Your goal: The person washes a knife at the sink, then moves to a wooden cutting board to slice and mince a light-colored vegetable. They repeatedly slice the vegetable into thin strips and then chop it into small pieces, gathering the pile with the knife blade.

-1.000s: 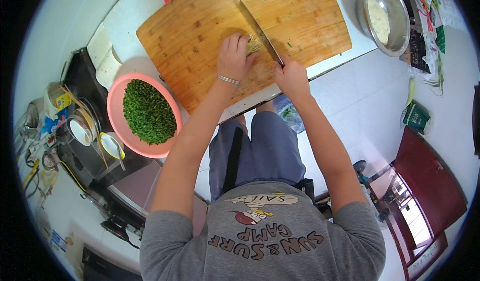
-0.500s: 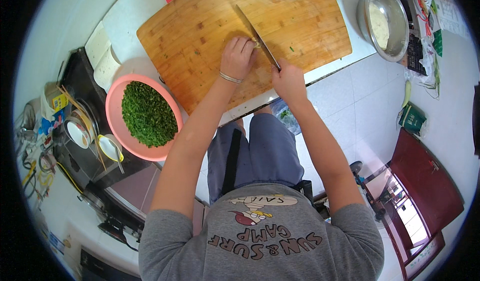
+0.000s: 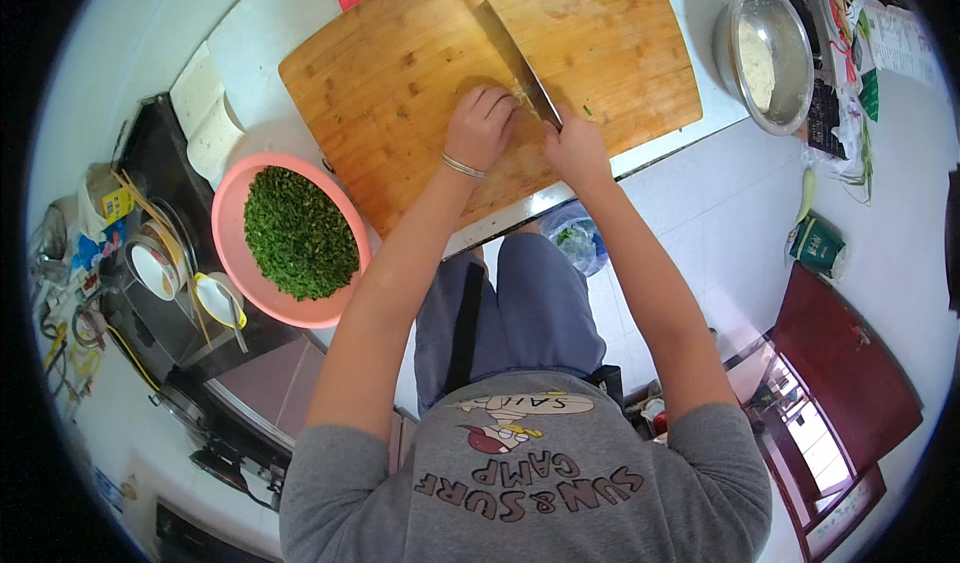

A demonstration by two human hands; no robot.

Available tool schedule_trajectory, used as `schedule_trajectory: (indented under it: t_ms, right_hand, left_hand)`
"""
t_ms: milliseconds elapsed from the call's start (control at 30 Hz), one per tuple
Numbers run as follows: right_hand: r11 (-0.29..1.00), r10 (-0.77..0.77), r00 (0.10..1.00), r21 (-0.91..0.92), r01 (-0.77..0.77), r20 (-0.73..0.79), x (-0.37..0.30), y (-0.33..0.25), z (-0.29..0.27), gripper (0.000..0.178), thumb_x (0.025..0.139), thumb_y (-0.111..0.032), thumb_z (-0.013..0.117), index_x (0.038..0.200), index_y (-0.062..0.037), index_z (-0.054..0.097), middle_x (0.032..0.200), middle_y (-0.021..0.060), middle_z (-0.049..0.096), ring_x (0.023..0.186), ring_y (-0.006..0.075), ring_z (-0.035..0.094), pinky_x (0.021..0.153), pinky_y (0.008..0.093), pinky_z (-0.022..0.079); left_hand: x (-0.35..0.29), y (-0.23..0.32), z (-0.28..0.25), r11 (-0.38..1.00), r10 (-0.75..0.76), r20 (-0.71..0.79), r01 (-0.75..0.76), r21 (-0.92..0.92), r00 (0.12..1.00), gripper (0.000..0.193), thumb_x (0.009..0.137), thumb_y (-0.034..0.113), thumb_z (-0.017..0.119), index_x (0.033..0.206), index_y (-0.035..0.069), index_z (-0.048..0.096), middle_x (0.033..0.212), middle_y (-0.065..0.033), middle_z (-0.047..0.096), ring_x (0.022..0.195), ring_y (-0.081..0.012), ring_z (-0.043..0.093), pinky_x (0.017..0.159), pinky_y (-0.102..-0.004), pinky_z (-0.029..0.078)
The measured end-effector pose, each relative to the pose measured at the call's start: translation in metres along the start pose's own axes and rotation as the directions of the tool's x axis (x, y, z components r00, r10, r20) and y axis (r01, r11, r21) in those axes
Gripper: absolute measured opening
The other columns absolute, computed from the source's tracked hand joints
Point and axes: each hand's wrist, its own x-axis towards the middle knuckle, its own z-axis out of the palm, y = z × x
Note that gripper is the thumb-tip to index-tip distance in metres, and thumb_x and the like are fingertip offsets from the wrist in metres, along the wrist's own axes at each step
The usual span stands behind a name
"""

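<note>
My right hand [image 3: 578, 151] grips the handle of a kitchen knife [image 3: 515, 58], whose broad blade points away and to the left over the wooden cutting board [image 3: 400, 63]. Just left of the blade, my left hand [image 3: 483, 123] rests on the board with its fingers curled together. A small pale yellowish piece of food [image 3: 520, 94] shows between those fingertips and the blade. Most of it is hidden, and I cannot tell its kind. A few tiny green bits are scattered on the board.
Left of the board stands a pink basin [image 3: 230, 263] of chopped greens [image 3: 300, 233]. At the far right a metal bowl [image 3: 797, 73] holds pale dough [image 3: 756, 66]. Dishes and chopsticks [image 3: 160, 223] lie at the left. A blue bin [image 3: 578, 241] stands below the table edge.
The blade has shifted slightly right and turned to show more of its flat side. My left hand has moved very little. The view has shifted slightly, showing more of the bin.
</note>
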Motion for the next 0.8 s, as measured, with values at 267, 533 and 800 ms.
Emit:
schedule_trajectory:
  t_ms: [267, 533, 800]
  right_hand:
    - [0.994, 0.017, 1.000, -0.113, -0.014, 0.022, -0.013, -0.013, -0.003, 0.019, 0.084, -0.019, 0.056, 0.087, -0.0007, 0.059, 0.077, 0.0259, 0.063, 0.076, 0.0440, 0.062, 0.068, 0.0513, 0.050]
    - [0.991, 0.038, 0.999, -0.131, -0.037, 0.002, -0.004, -0.019, 0.015, 0.016, 0.081, -0.015, 0.056, 0.086, 0.0001, 0.058, 0.081, 0.0274, 0.063, 0.078, 0.0446, 0.063, 0.068, 0.0525, 0.050]
    - [0.996, -0.013, 1.000, -0.086, 0.012, -0.018, -0.013, -0.015, 0.003, 0.016, 0.081, -0.014, 0.055, 0.086, 0.0000, 0.059, 0.073, 0.0270, 0.062, 0.073, 0.0451, 0.062, 0.067, 0.0521, 0.050]
  left_hand:
    - [-0.004, -0.002, 0.001, 0.999, -0.032, 0.027, 0.032, 0.002, 0.999, 0.020, 0.069, 0.003, 0.069, 0.086, 0.004, 0.061, 0.084, -0.0097, 0.059, 0.081, -0.0290, 0.057, 0.071, -0.0368, 0.049]
    - [-0.007, -0.003, -0.002, 0.999, -0.025, 0.053, 0.023, 0.032, 0.998, 0.017, 0.068, 0.006, 0.069, 0.084, 0.004, 0.061, 0.088, -0.0101, 0.059, 0.085, -0.0283, 0.056, 0.075, -0.0366, 0.049]
    - [-0.007, 0.001, -0.008, 0.998, -0.031, 0.024, 0.032, -0.054, 0.999, 0.019, 0.068, 0.004, 0.071, 0.085, 0.004, 0.062, 0.089, -0.0105, 0.060, 0.082, -0.0298, 0.057, 0.071, -0.0374, 0.049]
